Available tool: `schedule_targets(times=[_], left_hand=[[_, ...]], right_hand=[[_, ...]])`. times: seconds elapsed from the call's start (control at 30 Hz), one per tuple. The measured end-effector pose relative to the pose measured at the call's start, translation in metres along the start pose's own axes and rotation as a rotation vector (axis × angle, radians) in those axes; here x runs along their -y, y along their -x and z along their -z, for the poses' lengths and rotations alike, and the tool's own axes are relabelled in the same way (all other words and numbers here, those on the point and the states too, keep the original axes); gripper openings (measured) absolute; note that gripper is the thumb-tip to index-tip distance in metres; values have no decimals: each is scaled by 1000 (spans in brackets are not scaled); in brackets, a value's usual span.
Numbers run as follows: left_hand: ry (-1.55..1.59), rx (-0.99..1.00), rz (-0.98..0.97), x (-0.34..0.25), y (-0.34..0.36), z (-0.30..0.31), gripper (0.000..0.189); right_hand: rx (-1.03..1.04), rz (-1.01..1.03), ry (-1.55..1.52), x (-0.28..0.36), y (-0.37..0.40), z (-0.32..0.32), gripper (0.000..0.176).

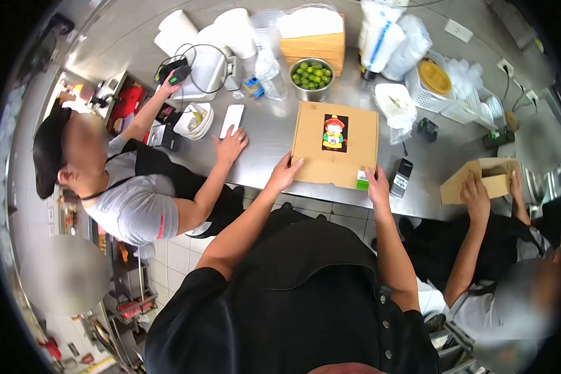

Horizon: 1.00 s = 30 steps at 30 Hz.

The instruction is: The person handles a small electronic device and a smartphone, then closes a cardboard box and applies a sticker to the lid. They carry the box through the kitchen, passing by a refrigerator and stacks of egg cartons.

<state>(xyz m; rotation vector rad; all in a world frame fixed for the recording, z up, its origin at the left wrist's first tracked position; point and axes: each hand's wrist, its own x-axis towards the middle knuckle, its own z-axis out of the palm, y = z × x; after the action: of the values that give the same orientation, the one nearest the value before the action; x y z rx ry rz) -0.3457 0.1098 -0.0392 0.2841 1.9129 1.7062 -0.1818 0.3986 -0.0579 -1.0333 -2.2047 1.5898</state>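
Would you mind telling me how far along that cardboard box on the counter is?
Done: the cardboard box lies closed on the counter, picture label on top. In hand: the left hand and right hand grip its near corners. Left: probably lifting it away.

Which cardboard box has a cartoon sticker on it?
The flat box between the wearer's left hand and right hand; the co-worker's small box is plain.

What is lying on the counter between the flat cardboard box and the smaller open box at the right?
In the head view, a small black device with a white label lies between the flat cardboard box and the smaller open box.
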Motion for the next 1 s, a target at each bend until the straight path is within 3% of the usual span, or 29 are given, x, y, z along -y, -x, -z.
schedule_targets(times=[0.37,0.43,0.57,0.63,0.73,0.8,1.0], left_hand=[[89,-183,132,5,-3,9,61],[191,-125,230,-3,-4,15,75],[415,-20,219,8,-20,23,75],[587,164,347,-18,-14,27,59],[587,225,427,-26,-19,33,51],[556,226,431,-12,-27,34,52],[497,215,405,2,-35,34,54]], right_hand=[[-26,-27,-243,21,26,8,42],[-16,-38,-284,23,32,9,39],[47,-52,-280,25,45,12,37],[124,-92,-263,28,51,16,38],[118,-115,-235,18,56,19,43],[77,-202,-252,30,68,18,48],[-68,-208,-91,47,104,8,52]])
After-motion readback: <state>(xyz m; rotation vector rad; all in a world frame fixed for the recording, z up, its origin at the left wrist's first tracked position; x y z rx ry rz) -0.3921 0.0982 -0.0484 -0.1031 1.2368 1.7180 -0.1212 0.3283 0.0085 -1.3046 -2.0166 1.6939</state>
